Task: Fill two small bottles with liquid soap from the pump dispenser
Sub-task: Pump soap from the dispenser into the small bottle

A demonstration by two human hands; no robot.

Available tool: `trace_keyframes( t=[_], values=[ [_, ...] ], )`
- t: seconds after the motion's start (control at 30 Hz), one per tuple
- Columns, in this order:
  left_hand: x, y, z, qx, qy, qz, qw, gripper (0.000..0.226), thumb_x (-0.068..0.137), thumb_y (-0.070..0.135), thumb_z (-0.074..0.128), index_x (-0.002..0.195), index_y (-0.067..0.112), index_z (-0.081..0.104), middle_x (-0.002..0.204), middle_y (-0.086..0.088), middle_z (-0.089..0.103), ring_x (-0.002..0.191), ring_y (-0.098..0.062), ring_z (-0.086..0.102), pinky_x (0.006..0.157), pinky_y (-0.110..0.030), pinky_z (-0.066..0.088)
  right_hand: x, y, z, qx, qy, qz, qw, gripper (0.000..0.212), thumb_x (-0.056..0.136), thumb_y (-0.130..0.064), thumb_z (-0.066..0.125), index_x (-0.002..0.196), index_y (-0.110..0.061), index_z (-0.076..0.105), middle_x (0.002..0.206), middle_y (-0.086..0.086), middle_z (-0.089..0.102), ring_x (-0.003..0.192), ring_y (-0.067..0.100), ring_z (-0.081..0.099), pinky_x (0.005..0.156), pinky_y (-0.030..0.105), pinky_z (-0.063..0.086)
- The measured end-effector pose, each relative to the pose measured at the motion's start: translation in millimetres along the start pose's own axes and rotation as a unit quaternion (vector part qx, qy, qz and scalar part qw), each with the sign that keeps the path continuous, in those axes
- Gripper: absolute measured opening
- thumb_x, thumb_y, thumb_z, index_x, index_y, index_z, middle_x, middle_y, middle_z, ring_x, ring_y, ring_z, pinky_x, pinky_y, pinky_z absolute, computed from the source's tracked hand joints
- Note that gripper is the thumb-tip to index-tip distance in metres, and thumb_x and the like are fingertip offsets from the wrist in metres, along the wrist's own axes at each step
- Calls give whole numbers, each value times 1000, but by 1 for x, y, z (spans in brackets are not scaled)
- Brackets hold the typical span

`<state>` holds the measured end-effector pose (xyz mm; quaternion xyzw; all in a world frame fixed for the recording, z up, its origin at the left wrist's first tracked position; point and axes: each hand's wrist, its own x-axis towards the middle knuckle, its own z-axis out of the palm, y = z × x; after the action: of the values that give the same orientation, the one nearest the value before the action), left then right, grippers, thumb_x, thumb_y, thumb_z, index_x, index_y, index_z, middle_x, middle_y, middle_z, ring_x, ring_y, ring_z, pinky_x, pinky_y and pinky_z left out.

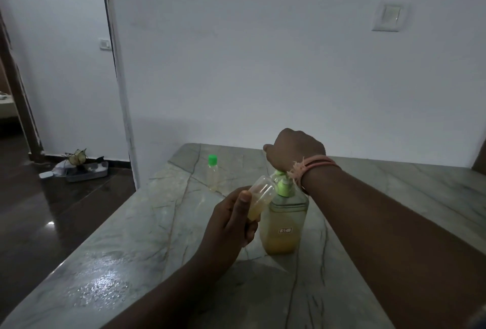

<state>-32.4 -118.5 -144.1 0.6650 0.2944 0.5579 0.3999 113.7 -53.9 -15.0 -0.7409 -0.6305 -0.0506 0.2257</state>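
Note:
My left hand (231,223) grips a small clear bottle (259,196), uncapped and tilted, with a little yellow soap in its lower end. Its open mouth points at the green pump head (283,187) of the soap dispenser (285,226), a clear square bottle about half full of yellow soap, standing on the marble table (126,244). My right hand (297,147) hangs over the pump with its fingers curled under. The wrist, which wears a pink thread band, lies on the pump top. A second small bottle (214,175) with a green cap stands upright further back on the table.
The table's left edge drops to a dark glossy floor. A grey tray of odds and ends (86,171) lies on the floor by the white wall corner. The wall stands right behind the table.

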Motion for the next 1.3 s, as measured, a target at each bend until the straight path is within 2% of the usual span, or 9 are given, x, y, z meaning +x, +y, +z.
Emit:
trace_keyframes(
  t=[0.13,0.3,0.43,0.6,0.77,0.93,1.07,1.3],
  values=[
    [2,-4,0,3,0,-4,1000,58,93,63,35,116,19,64,65,-7,58,50,-15,51,44,-25,41,-2,5,8,39,-4,31,999,36,93,-43,52,66,-18,49,68,0,53,73,25,58,68,30,46],
    [1,-3,-1,10,-1,-4,1000,48,100,57,35,116,21,62,66,-2,60,50,-12,52,44,-23,42,-4,2,5,21,-16,17,1000,37,94,-42,52,65,-20,48,66,-3,50,72,24,55,68,30,43],
    [0,3,0,6,-5,-12,1000,46,94,53,38,114,20,63,64,0,59,50,-13,51,44,-24,42,-2,-2,-3,-6,-21,-3,1000,36,92,-44,52,66,-19,49,66,-3,48,73,24,54,69,30,41],
    [2,1,-1,0,-9,-13,1000,44,94,53,41,112,20,64,66,-12,58,51,-20,50,44,-28,43,-2,3,8,55,-16,30,998,37,92,-44,52,66,-18,50,69,0,53,75,25,56,71,31,45],
    [-1,2,-1,1,-9,-13,1000,45,94,52,41,112,17,64,63,0,58,50,-15,51,44,-25,42,-3,2,7,49,-31,24,998,36,91,-42,55,65,-18,51,68,-1,54,75,25,56,70,30,44],
    [-3,7,-1,6,0,-12,1000,46,96,51,41,113,16,65,63,-1,58,51,-16,51,44,-26,42,-6,-3,-2,22,-23,18,999,37,92,-45,51,66,-19,46,68,-1,48,76,26,54,69,31,42],
    [-1,7,0,3,0,-4,1000,39,98,47,41,106,18,66,62,-6,57,50,-17,49,43,-26,41,-10,2,5,57,8,32,998,40,94,-47,50,65,-19,45,73,2,54,77,27,56,73,32,47],
    [-3,6,0,0,4,-10,1000,40,97,51,42,110,23,67,64,-7,58,50,-18,50,44,-26,41,-9,-2,1,35,-22,6,999,34,93,-48,50,77,-18,53,89,6,62,85,28,61,73,31,46]
  ],
)
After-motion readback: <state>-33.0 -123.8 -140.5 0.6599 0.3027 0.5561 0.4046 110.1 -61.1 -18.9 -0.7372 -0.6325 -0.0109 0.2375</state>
